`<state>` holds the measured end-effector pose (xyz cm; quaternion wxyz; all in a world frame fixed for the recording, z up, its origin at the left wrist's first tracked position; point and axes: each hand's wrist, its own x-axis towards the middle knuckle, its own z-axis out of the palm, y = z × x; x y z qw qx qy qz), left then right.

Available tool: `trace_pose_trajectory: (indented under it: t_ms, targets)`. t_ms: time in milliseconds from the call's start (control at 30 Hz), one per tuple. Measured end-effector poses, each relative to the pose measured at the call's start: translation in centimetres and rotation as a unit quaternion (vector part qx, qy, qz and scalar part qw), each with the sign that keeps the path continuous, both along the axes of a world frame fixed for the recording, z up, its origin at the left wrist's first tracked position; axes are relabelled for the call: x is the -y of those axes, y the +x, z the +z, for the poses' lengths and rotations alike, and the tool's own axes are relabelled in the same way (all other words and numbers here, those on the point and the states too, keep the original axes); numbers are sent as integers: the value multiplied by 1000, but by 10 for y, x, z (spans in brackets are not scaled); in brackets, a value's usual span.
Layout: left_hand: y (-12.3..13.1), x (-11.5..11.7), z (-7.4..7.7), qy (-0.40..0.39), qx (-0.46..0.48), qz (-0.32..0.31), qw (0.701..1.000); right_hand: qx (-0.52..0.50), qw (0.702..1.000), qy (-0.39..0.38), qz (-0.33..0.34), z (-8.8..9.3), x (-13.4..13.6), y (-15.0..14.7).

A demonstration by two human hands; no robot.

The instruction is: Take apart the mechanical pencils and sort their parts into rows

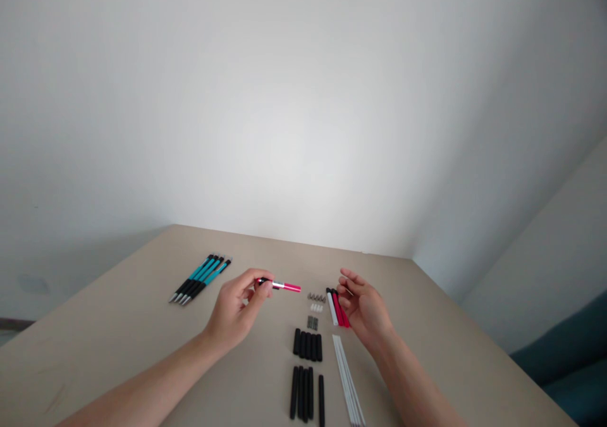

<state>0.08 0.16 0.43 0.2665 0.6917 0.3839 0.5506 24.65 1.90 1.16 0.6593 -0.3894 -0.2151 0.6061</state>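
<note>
My left hand (239, 303) pinches the black end of a pink pen barrel (290, 286), which points to the right above the table and has a whitish band near my fingers. My right hand (363, 303) is raised with its fingers apart and nothing visible in it. Just behind its fingers lie a white pen barrel (332, 307) and a few pink pen barrels (339, 313) with black ends, partly hidden by the hand. Between my hands are small springs (317, 298), small clear pieces (317, 308) and short grey metal pieces (313, 322).
Several teal-and-black pens (202, 279) with silver tips lie side by side at the left of the beige table (118, 326). Nearer me are short black tubes (308, 345), longer black tubes (302, 393) and thin white refills (348, 381). A wall (284, 129) rises behind; dark teal fabric (569, 351) hangs at right.
</note>
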Motion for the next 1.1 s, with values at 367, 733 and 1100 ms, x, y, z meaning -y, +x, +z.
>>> trace_pose_trajectory:
  t_ms: [367, 733, 1100]
  targets:
    - [0, 0, 1, 4, -6, -1, 1000, 169, 985, 35, -3, -13, -3, 1]
    - [-1, 0, 1, 10, -13, 3, 1000, 367, 924, 111, -3, -12, 0, -3]
    - [0, 0, 0, -1, -12, 5, 1000, 441, 889, 119, 24, -12, 6, -13]
